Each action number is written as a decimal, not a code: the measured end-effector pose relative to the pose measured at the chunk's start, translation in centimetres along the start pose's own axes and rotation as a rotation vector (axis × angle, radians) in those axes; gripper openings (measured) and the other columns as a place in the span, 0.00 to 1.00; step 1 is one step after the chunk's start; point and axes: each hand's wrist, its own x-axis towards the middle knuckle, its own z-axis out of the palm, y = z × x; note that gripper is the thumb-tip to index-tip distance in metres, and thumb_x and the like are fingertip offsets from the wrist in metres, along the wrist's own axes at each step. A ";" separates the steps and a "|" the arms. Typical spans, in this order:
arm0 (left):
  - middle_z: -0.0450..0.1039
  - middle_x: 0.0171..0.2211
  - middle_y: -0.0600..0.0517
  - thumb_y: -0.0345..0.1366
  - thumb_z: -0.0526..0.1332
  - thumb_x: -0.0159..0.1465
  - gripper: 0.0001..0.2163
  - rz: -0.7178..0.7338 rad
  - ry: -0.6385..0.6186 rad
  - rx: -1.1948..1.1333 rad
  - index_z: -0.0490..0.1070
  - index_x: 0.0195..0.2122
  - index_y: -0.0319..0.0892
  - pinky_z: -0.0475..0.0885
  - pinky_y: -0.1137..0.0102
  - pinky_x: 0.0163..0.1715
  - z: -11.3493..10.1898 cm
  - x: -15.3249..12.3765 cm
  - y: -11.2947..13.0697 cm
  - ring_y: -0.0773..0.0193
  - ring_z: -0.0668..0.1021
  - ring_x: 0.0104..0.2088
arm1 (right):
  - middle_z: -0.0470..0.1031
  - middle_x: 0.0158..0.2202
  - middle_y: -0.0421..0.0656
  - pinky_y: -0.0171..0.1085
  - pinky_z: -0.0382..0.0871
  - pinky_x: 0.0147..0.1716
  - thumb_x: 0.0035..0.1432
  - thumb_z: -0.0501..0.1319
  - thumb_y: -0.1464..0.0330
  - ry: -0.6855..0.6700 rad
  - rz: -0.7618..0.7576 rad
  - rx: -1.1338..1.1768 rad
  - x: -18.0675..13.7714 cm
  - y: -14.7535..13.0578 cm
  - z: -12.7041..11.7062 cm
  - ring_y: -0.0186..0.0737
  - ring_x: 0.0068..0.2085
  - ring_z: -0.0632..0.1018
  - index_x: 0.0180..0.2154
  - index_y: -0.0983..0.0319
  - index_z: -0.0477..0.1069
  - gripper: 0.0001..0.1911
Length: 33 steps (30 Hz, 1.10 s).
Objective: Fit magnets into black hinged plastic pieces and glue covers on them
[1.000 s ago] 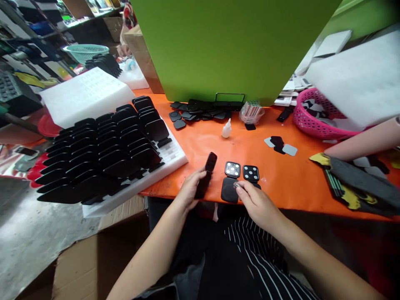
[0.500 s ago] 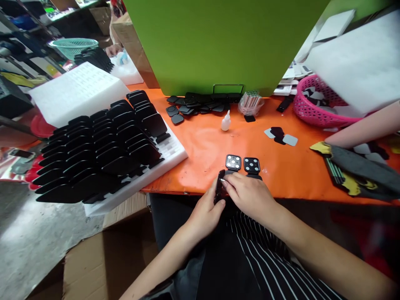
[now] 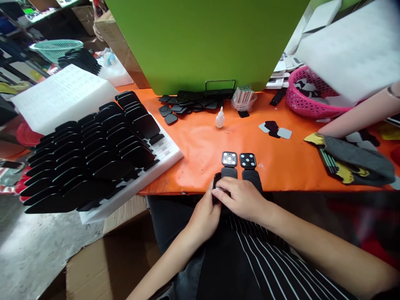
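Observation:
My left hand [image 3: 204, 214] is closed round a black plastic part [image 3: 216, 179], tilted on edge at the table's front. My right hand [image 3: 243, 198] reaches across to it, thumb and forefinger pinched on a thin silvery, ridged metal pin [image 3: 221, 189] against the part's inner side. The exact fit of the pin is hidden by the fingers. Just beyond my hands lie two unfolded black hinged pieces, a left one [image 3: 228, 171] and a right one [image 3: 250, 177]. Each has a small square end with several pale round discs.
Black plates stand in rows in a white foam tray [image 3: 170, 158] on the left. A dropper bottle [image 3: 220, 118], a bagged bundle of rods [image 3: 244, 98] and loose black parts [image 3: 190, 102] lie before the green board [image 3: 200, 46]. A pink basket [image 3: 312, 109] and grey pouch [image 3: 359, 160] are right.
My right hand has moved slightly down along the black part, uncovering more of the two hinged pieces. The whole view has shifted a little.

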 end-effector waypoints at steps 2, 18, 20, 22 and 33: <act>0.59 0.56 0.48 0.26 0.52 0.60 0.26 0.009 0.028 -0.085 0.49 0.59 0.43 0.61 0.64 0.53 0.2 0.2 -0.1 0.59 0.64 0.55 | 0.69 0.33 0.37 0.32 0.57 0.28 0.63 0.47 0.63 -0.001 -0.005 -0.007 -0.2 0.1 0.0 0.33 0.32 0.70 0.33 0.60 0.65 0.12; 0.51 0.60 0.47 0.28 0.50 0.61 0.30 0.007 0.015 0.169 0.40 0.62 0.47 0.54 0.58 0.57 0.1 0.5 -0.1 0.58 0.59 0.59 | 0.64 0.30 0.40 0.34 0.57 0.25 0.63 0.46 0.68 -0.004 -0.015 -0.257 -1.1 -0.1 0.4 0.33 0.26 0.68 0.32 0.62 0.65 0.11; 0.50 0.61 0.48 0.26 0.50 0.60 0.30 0.025 0.005 0.158 0.40 0.62 0.47 0.54 0.59 0.57 0.1 0.5 -0.2 0.59 0.59 0.59 | 0.64 0.30 0.40 0.33 0.58 0.25 0.63 0.46 0.68 -0.011 0.003 -0.196 -1.0 0.0 0.4 0.32 0.27 0.68 0.32 0.62 0.65 0.11; 0.50 0.61 0.49 0.26 0.50 0.60 0.30 0.038 0.002 0.148 0.40 0.62 0.47 0.54 0.59 0.57 0.1 0.5 -0.2 0.60 0.58 0.59 | 0.64 0.30 0.40 0.33 0.58 0.26 0.63 0.46 0.68 -0.018 0.018 -0.154 -0.9 0.0 0.3 0.32 0.27 0.68 0.32 0.62 0.65 0.12; 0.53 0.60 0.45 0.32 0.49 0.63 0.25 0.047 0.035 0.137 0.45 0.61 0.42 0.56 0.61 0.56 0.4 0.4 -0.1 0.58 0.60 0.58 | 0.68 0.29 0.39 0.33 0.57 0.27 0.60 0.52 0.64 0.016 0.103 0.082 -0.6 -0.1 0.7 0.33 0.30 0.69 0.28 0.61 0.68 0.12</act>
